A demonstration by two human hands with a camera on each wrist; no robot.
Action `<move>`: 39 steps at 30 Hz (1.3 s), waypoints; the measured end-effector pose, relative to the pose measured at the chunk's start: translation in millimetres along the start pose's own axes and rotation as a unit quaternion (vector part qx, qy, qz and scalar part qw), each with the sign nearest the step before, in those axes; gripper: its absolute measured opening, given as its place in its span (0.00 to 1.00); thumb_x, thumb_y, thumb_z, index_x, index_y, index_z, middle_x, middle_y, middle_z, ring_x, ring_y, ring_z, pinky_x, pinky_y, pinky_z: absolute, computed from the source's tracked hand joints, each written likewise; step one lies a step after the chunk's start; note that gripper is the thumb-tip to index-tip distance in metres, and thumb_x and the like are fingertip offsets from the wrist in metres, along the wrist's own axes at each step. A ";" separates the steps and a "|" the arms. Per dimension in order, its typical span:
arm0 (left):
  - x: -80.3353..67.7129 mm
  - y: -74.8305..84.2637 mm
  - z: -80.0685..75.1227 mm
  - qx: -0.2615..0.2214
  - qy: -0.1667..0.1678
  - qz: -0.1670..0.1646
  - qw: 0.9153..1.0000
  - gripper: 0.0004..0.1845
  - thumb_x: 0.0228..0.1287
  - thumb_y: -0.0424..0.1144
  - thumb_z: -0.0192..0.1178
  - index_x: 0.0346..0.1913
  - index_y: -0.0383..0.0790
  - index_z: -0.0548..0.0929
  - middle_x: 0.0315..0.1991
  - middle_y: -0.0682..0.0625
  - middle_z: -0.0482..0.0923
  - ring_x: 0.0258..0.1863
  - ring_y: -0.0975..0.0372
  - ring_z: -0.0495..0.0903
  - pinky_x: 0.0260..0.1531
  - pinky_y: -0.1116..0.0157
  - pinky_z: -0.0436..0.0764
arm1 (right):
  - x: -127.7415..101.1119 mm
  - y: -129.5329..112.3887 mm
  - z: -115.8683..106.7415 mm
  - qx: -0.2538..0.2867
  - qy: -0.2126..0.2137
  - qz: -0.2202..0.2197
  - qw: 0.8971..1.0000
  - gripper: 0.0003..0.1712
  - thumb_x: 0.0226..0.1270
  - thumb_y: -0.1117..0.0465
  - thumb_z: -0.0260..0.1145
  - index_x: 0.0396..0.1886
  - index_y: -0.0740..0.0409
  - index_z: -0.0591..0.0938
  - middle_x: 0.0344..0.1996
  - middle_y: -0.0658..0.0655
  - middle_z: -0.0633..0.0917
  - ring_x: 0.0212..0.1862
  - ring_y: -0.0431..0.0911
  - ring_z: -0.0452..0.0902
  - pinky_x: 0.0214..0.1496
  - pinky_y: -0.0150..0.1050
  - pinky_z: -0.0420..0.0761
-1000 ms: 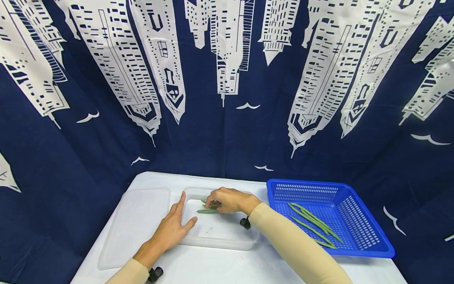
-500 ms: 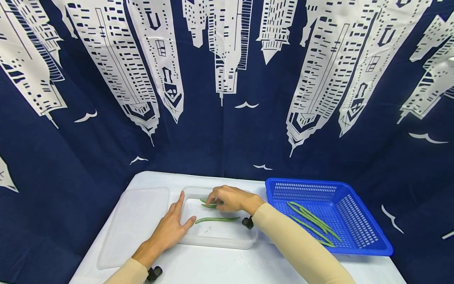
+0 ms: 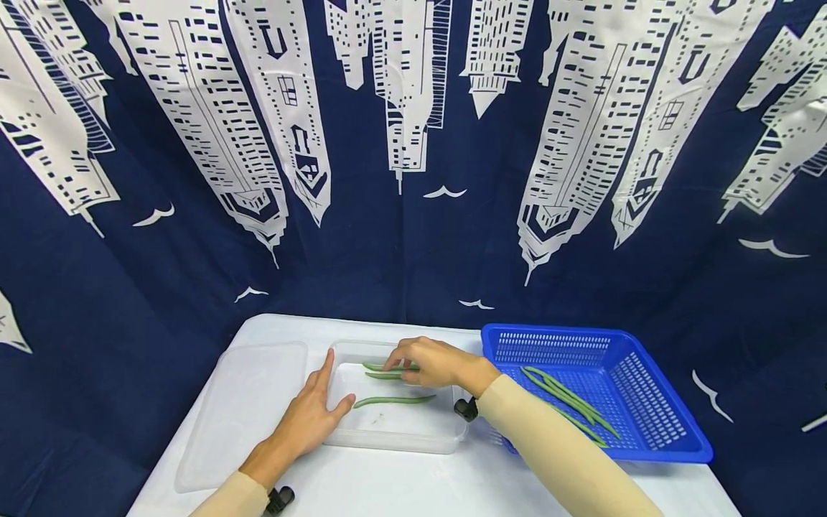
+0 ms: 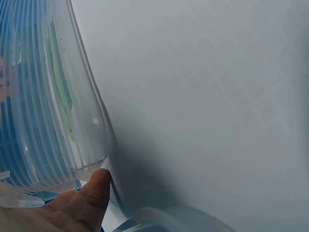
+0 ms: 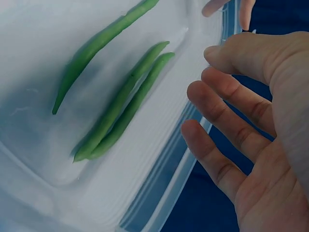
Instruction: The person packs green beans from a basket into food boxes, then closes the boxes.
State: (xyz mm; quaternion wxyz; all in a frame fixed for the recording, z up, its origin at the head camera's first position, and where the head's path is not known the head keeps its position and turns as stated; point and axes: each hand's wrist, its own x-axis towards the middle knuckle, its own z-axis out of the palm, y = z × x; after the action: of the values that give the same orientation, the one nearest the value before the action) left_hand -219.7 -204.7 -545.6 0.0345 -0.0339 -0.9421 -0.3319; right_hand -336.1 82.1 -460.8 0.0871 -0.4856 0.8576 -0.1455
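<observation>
A clear plastic container (image 3: pixel 400 439) stands mid-table with three green beans inside. One green bean (image 3: pixel 394 401) lies alone nearer the front; the other two lie side by side at the back, and the right wrist view shows this pair of green beans (image 5: pixel 123 104) whole. My right hand (image 3: pixel 426 361) hovers over the back pair, and in the right wrist view its fingers (image 5: pixel 212 104) are loosely bent with nothing between them. My left hand (image 3: pixel 313 413) rests along the container's left side, thumb at the near part and fingers at the far left corner.
To the right stands a blue perforated basket (image 3: pixel 672 402) with several green beans (image 3: pixel 568 398) in it. A translucent lid (image 3: pixel 242 416) lies flat on the white table (image 3: pixel 413 488) at left. A dark blue cloth (image 3: pixel 362 273) with printed buildings hangs behind.
The right hand has let go of the green beans, leaving one near the front and two at the back, and has drawn slightly right. The left hand stays at the container.
</observation>
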 end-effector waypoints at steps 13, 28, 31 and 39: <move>-2.3 0.9 -3.9 -0.003 0.003 -0.001 1.000 0.56 0.86 0.59 0.67 0.99 0.44 0.44 0.87 0.26 0.68 0.84 0.30 0.76 0.83 0.30 0.75 | -28.2 2.7 -15.8 -0.012 0.047 -0.026 0.998 0.19 0.81 0.67 0.74 0.67 0.53 0.94 0.59 0.57 0.95 0.58 0.52 0.96 0.64 0.46 0.94; -3.5 -0.5 0.5 -0.005 -0.002 -0.007 1.000 0.56 0.87 0.56 0.67 0.99 0.46 0.42 0.88 0.26 0.66 0.84 0.29 0.75 0.83 0.30 0.74 | -72.1 14.2 -29.9 -0.019 0.088 0.004 0.996 0.19 0.82 0.67 0.75 0.67 0.50 0.94 0.61 0.52 0.94 0.61 0.50 0.93 0.63 0.48 0.94; -2.7 0.0 0.6 -0.002 -0.001 -0.003 1.000 0.56 0.86 0.56 0.67 0.99 0.46 0.42 0.87 0.26 0.67 0.83 0.29 0.76 0.82 0.30 0.75 | -82.3 16.8 -32.2 -0.015 0.095 0.015 0.995 0.19 0.83 0.67 0.74 0.67 0.51 0.93 0.62 0.51 0.94 0.60 0.50 0.93 0.63 0.49 0.94; -2.8 0.4 2.0 -0.003 -0.003 0.000 1.000 0.56 0.86 0.57 0.67 0.99 0.45 0.43 0.87 0.25 0.67 0.84 0.29 0.75 0.82 0.29 0.75 | -106.3 24.7 -38.4 -0.002 0.109 0.045 0.993 0.20 0.83 0.67 0.73 0.69 0.50 0.93 0.61 0.56 0.94 0.57 0.52 0.95 0.59 0.46 0.94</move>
State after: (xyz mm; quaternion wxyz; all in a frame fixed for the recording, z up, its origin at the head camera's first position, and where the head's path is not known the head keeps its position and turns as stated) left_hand -217.0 -203.3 -547.2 0.0313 -0.0347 -0.9411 -0.3349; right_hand -312.6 191.7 -432.0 -0.0019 -0.4277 0.8834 -0.1917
